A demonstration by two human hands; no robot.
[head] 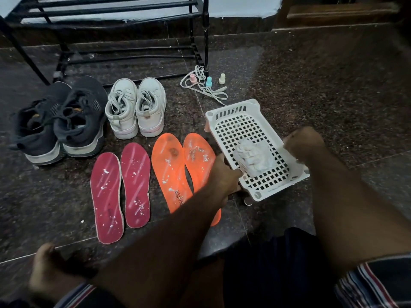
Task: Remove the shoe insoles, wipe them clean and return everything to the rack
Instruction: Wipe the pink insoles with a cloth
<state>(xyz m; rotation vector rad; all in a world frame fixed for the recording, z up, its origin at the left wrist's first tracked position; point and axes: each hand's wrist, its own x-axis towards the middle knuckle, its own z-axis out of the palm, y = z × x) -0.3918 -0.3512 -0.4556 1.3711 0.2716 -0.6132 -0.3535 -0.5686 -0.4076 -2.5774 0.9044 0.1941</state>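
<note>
1. The white basket (224,117) is being gripped on both long sides. The left hand (224,174) is clasping its left rim near the front corner, and the right hand (304,145) is clenched over its right rim.
2. A crumpled white cloth (253,156) is lying inside the basket, toward the near end. It sits between the two hands, not held by either, and is about equally near to each.
3. The orange insoles (171,170) are lying on the floor just left of the basket, long axes running away from the person with heels nearest. The right one of the pair is being partly covered by the left forearm, and its edge sits close to the left hand.
4. The red insoles (106,196) are lying further left, parallel to the orange pair, and white specks are showing on all four.
5. The grey shoes (135,107) and the dark shoes (60,121) are standing on the floor beyond the insoles, in front of the black rack (111,10).
6. The insoles are judged to be already out and wiping not yet begun. The cloth is likely to be taken next, and the nearest insole lies to the left of it, so the left hand is better placed for steadying that insole.
</note>
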